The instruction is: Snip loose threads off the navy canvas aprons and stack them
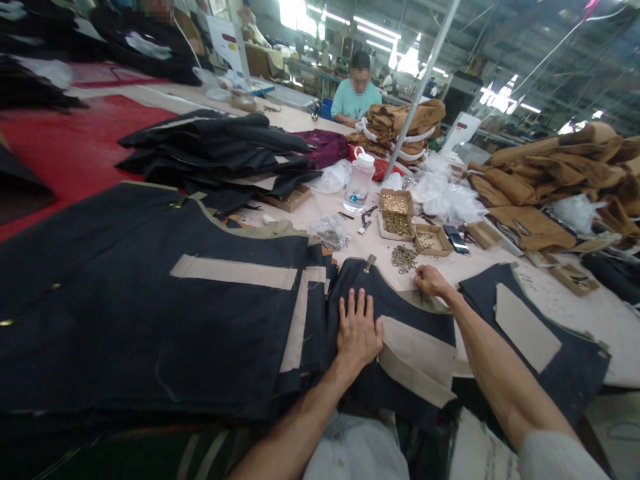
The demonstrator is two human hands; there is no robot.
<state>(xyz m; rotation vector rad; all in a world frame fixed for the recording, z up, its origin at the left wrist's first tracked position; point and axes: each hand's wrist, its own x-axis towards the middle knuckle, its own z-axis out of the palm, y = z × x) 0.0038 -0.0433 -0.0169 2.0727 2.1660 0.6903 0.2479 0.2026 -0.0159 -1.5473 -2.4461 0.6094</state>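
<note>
My left hand (358,330) lies flat with fingers stretched out on a dark navy garment piece (395,320) with beige lining in front of me. My right hand (430,281) is curled closed at the far edge of that piece, beside a small heap of brass metal fittings (403,258); what it pinches is too small to make out. A large stack of navy garment panels (150,300) with beige strips lies to the left.
Small cardboard boxes of brass fittings (396,213) and a clear water bottle (359,180) stand beyond. A phone (456,239), plastic bags, folded dark garments (220,150) and tan garments (550,180) crowd the table. A person in a teal shirt (354,99) sits at the far side.
</note>
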